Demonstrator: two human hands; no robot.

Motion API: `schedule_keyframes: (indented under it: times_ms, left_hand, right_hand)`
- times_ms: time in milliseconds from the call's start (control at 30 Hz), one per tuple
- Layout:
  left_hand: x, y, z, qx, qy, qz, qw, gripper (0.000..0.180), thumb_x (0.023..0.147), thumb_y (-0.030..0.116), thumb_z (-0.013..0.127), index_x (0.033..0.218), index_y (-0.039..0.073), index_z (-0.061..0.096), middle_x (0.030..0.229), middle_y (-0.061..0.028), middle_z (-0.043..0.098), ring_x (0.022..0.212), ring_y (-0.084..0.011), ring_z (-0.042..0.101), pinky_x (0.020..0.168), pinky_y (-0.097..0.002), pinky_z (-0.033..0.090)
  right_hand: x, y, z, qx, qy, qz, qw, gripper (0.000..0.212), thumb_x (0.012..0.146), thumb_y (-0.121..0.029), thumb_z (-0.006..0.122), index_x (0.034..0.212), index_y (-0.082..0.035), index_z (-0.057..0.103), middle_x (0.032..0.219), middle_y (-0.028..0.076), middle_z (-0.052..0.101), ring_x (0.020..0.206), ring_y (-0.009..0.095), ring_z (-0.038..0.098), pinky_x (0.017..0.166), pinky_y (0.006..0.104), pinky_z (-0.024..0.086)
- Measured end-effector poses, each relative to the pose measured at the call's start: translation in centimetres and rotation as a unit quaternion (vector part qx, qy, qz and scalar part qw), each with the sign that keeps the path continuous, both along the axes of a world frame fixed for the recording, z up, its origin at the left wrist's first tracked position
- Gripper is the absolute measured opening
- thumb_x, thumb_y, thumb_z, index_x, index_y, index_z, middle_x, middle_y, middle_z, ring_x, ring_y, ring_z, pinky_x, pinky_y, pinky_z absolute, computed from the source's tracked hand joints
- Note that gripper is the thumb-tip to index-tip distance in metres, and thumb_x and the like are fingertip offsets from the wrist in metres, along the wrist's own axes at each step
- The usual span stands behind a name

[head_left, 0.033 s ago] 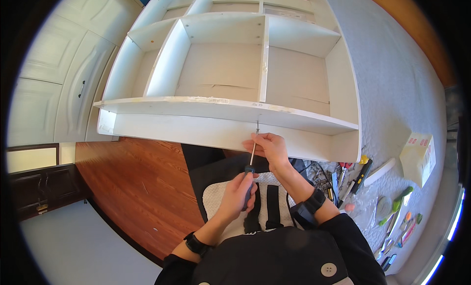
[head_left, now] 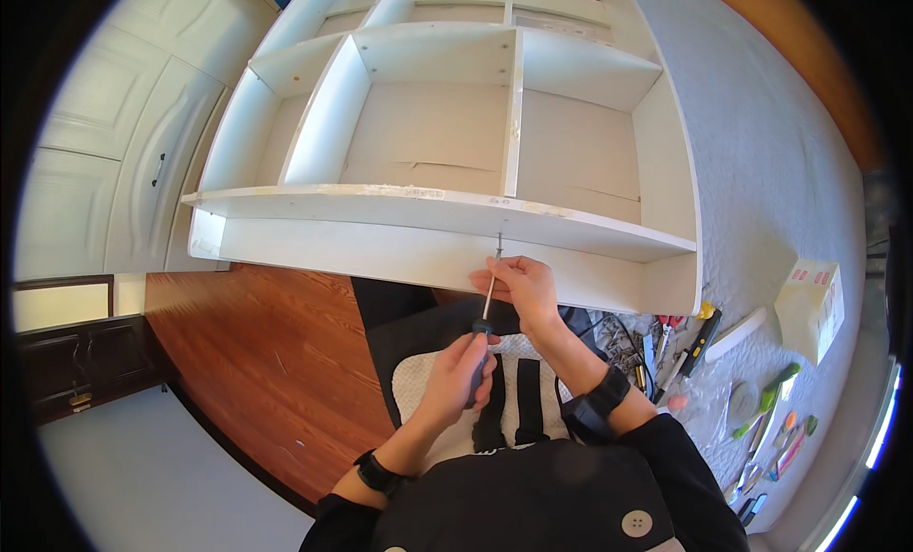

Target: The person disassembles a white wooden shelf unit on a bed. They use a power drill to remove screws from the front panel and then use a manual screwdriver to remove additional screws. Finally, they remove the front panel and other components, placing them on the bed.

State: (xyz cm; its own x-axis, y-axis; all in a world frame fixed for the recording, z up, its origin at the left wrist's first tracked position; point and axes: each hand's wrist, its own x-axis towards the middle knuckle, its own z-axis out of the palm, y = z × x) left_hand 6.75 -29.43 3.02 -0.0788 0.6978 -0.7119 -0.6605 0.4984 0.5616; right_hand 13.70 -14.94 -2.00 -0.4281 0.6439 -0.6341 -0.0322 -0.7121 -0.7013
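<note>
Screwdriver [head_left: 484, 328] alignment matters most here, so keep the shaft square to the white board [head_left: 399, 208] and in one line with the screw [head_left: 500, 242] that stands out of its face. The shaft seems to lean a little, though the wide lens bends lines. Press along the axis as you turn, so that the tip does not slip out of the head, and use your fingertips as a light guide rather than a brake.

The tool lies between you and the white shelf unit [head_left: 437, 53], tip toward the board, handle toward your lap. Your left hand [head_left: 458, 376] wraps firmly around the dark handle. Your right hand [head_left: 518, 286], farther forward, seems to pinch the far end of the shaft; whether it also grips the screw, I cannot tell.
</note>
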Motion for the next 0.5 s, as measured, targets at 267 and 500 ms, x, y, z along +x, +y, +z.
schedule_keyframes:
  times_ms: [267, 500]
  left_hand:
    - [0.2, 0.2, -0.1, 0.008, -0.045, 0.006, 0.999, 0.035, 0.102, 0.033, 0.042, 0.113, 0.001, 0.050, 0.072, -0.0005, 0.044, 0.045, -0.0080, 0.040, 0.038, -0.0232, 0.034]
    - [-0.7, -0.6, 0.1, 0.027, -0.151, 0.006, 0.988, 0.041, 0.103, 0.037, 0.035, 0.110, 0.001, 0.052, 0.073, -0.0037, 0.052, 0.047, -0.0084, 0.045, 0.041, -0.0235, 0.038]
  right_hand:
    - [0.2, 0.6, -0.3, -0.015, 0.010, 0.042, 0.999, 0.031, 0.092, -0.021, 0.061, 0.098, 0.009, 0.057, 0.094, 0.020, 0.069, 0.087, 0.025, 0.069, 0.079, 0.0318, 0.056]
    - [1.7, -0.2, 0.1, -0.065, 0.080, 0.089, 0.991, 0.032, 0.096, -0.024, 0.054, 0.106, 0.007, 0.056, 0.101, 0.022, 0.067, 0.092, 0.027, 0.068, 0.083, 0.0351, 0.055]
